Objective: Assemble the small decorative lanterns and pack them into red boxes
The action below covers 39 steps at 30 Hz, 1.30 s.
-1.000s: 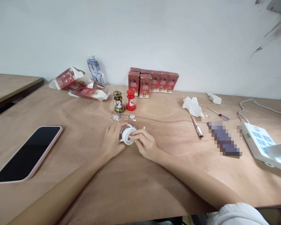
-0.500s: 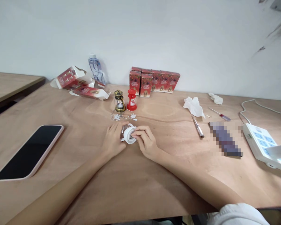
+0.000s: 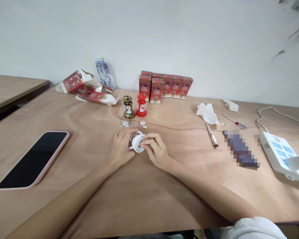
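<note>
My left hand is closed around a small white lantern with a clear body, which lies tilted with its round base turned toward me. At the base opening, the fingers of my right hand are pinched together. A small shiny metal bit shows at those fingertips, too small to name. Just beyond my hands lie white plastic pieces with thin wire-like parts. Behind them stand a bronze-coloured lantern and a red lantern, both upright.
Red boxes stand against the wall beside opened packaging and a bottle. A phone lies left. To the right are crumpled tissue, two screwdrivers, a pixelated dark item and a power strip.
The whole view has shifted slightly. Both hands keep nearly the same hold on the white lantern, with my right fingertips still at its base.
</note>
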Each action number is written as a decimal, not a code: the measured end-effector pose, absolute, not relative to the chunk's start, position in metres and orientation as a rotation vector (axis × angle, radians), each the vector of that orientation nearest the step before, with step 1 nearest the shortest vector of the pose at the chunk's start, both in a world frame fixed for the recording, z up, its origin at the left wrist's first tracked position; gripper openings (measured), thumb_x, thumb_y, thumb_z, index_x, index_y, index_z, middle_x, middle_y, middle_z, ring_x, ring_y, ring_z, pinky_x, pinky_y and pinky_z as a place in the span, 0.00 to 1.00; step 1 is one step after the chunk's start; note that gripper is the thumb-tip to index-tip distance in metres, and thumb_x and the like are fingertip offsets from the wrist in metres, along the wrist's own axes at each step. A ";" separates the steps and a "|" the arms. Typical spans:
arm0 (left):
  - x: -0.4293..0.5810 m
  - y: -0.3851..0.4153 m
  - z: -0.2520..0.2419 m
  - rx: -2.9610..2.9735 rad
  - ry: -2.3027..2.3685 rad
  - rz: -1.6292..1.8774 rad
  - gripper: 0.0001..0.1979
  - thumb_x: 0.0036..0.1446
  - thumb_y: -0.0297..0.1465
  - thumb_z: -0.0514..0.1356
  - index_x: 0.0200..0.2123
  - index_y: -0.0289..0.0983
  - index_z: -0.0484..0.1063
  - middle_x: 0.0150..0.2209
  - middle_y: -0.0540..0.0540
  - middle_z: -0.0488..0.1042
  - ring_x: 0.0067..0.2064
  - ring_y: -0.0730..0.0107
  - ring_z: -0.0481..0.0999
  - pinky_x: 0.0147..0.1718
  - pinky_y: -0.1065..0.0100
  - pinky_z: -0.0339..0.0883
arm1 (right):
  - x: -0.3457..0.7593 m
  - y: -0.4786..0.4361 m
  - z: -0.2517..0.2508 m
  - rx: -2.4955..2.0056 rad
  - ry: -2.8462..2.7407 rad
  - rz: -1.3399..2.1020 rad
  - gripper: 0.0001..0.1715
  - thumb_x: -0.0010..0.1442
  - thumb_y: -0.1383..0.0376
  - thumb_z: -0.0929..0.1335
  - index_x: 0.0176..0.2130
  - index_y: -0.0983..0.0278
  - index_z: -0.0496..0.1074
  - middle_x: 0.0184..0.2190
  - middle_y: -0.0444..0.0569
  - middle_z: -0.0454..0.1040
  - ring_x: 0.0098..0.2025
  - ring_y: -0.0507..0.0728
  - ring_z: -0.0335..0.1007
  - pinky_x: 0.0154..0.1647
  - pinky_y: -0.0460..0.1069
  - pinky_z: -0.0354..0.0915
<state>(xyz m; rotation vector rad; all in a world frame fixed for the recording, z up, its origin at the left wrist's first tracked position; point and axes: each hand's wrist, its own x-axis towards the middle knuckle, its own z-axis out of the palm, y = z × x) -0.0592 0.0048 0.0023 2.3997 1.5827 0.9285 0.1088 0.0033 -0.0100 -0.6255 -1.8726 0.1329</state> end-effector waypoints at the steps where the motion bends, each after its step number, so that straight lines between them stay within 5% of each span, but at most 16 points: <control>1: -0.059 0.005 0.002 2.403 1.580 0.929 0.21 0.50 0.25 0.58 0.49 0.37 0.61 0.50 0.41 0.73 0.51 0.55 0.72 0.46 0.56 0.64 | 0.109 0.003 -0.011 -0.636 -1.875 0.130 0.08 0.64 0.70 0.62 0.38 0.64 0.70 0.39 0.52 0.67 0.40 0.53 0.70 0.42 0.49 0.71; 25: -0.062 0.008 -0.006 2.434 1.539 1.024 0.22 0.47 0.26 0.58 0.48 0.41 0.61 0.48 0.42 0.75 0.48 0.52 0.74 0.41 0.54 0.65 | 0.109 0.002 -0.008 -0.661 -1.846 0.220 0.06 0.63 0.69 0.63 0.38 0.61 0.69 0.38 0.51 0.67 0.42 0.55 0.69 0.43 0.52 0.69; 28: -0.062 0.007 -0.005 2.450 1.525 1.030 0.23 0.47 0.26 0.58 0.49 0.41 0.61 0.48 0.42 0.75 0.49 0.52 0.73 0.42 0.54 0.64 | 0.110 0.004 -0.008 -0.744 -1.753 0.394 0.01 0.59 0.66 0.68 0.34 0.61 0.69 0.39 0.50 0.65 0.42 0.55 0.68 0.43 0.52 0.68; 34: -0.062 0.005 -0.003 2.593 1.511 1.053 0.20 0.50 0.27 0.58 0.48 0.38 0.62 0.50 0.40 0.74 0.52 0.52 0.72 0.43 0.56 0.62 | 0.110 0.013 -0.014 -0.746 -1.544 1.134 0.23 0.50 0.55 0.73 0.41 0.58 0.62 0.42 0.47 0.67 0.37 0.53 0.68 0.39 0.50 0.68; 39: -0.062 0.006 -0.004 2.616 1.521 1.134 0.20 0.50 0.28 0.59 0.48 0.39 0.63 0.50 0.42 0.74 0.52 0.53 0.72 0.44 0.56 0.62 | 0.113 0.013 -0.014 -0.699 -1.493 1.245 0.21 0.52 0.56 0.72 0.42 0.58 0.62 0.39 0.46 0.68 0.38 0.53 0.67 0.40 0.50 0.65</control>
